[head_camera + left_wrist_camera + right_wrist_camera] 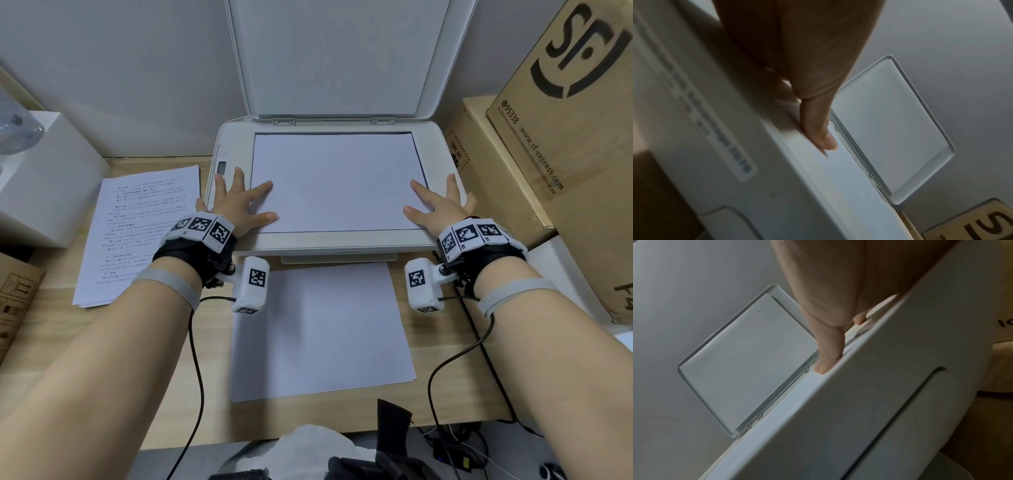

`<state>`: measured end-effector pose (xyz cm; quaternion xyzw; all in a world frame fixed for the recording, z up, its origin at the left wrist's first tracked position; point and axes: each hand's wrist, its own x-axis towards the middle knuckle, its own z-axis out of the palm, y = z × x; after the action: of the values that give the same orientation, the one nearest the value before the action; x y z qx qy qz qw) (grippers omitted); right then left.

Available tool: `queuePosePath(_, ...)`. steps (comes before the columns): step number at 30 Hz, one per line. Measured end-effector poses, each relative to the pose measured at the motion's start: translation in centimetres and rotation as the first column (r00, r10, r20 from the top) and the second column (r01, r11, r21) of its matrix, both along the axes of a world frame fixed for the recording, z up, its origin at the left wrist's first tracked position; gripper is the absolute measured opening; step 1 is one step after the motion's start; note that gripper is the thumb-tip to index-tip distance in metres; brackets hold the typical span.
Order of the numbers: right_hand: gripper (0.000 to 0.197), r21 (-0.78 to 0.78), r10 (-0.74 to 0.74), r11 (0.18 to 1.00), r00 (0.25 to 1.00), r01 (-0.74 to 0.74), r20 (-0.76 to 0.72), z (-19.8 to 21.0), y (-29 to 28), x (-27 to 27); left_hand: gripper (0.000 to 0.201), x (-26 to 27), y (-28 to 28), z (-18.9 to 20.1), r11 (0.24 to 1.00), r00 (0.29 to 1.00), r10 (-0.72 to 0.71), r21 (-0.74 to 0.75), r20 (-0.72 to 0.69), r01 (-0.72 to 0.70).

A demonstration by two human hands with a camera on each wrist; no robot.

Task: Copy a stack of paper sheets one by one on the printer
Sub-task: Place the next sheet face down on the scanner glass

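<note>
The tilted cardboard box [579, 113] bears a black "SF" logo, "95338" and "www.sf-express.com".

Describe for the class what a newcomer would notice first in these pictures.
The printer stands centre with its lid raised, a blank sheet on the glass. The left hand and right hand rest flat on the sheet's near corners. A printed stack lies to the left.

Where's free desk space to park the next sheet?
Bare wood strip between the printed stack and the blank sheet, though the left forearm hangs over it. Also the near-left desk corner. Right side is crowded: cardboard boxes, cable.
</note>
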<state>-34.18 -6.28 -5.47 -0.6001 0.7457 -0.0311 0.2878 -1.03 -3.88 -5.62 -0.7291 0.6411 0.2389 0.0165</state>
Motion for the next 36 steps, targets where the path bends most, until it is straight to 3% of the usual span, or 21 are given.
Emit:
queuePosePath(8,0.068,0.022,-0.041,0.999,0.988,0.038,0.148,1.3,0.1,0.0,0.068,0.0,-0.1,0.5,1.0,0.997,0.018,0.001,-0.078,-0.018)
queuePosePath(11,0.068,0.022,-0.039,0.999,0.991,0.036,0.131,1.2,0.3,0.1,0.069,0.2,-0.2,0.5,1.0,0.997,0.017,0.007,-0.08,-0.017)
queuePosePath(14,0.072,0.019,-0.031,0.999,0.999,0.031,0.023,1.4,0.8,1.0,0.069,0.3,-0.2,0.4,1.0,0.996,0.022,0.001,-0.092,-0.022)
queuePosePath(16,0.075,-0.039,0.058,0.997,0.996,-0.061,-0.071,1.7,1.0,3.3,0.069,0.2,-0.2,0.4,1.0,0.995,0.027,-0.006,-0.097,-0.027)
queuePosePath(19,0.07,-0.078,0.373,0.922,0.924,-0.38,-0.086,2.3,1.1,9.2,0.069,0.3,-0.3,0.1,1.0,0.997,0.023,-0.006,-0.08,-0.024)
queuePosePath(21,0.066,-0.02,0.544,0.838,0.838,-0.545,-0.041,2.4,1.6,13.0,0.069,0.5,-0.4,-0.1,1.0,0.997,0.025,-0.005,-0.075,-0.025)
queuePosePath(24,0.059,0.107,0.635,0.768,0.773,-0.631,-0.003,1.8,2.1,15.5,0.07,0.6,-0.5,-0.4,1.0,0.997,0.03,-0.008,-0.071,-0.03)
queuePosePath(27,0.054,0.154,0.565,0.816,0.825,-0.557,-0.013,1.2,1.8,13.1,0.07,0.5,-0.5,-0.3,0.999,0.994,0.042,-0.009,-0.099,-0.043)
queuePosePath(32,0.058,0.156,0.233,0.964,0.965,-0.214,-0.119,1.5,0.2,5.5,0.07,0.3,-0.4,0.1,0.999,0.991,0.038,-0.009,-0.13,-0.04)
queuePosePath(34,0.063,0.155,0.149,0.98,0.977,-0.126,-0.15,1.8,-0.5,4.9,0.07,0.3,-0.3,0.3,0.999,0.987,0.041,-0.009,-0.155,-0.043)
queuePosePath(36,0.066,0.119,0.168,0.981,0.978,-0.153,-0.127,2.4,-1.3,6.9,0.07,0.4,-0.4,0.4,0.999,0.989,0.039,0.003,-0.145,-0.039)
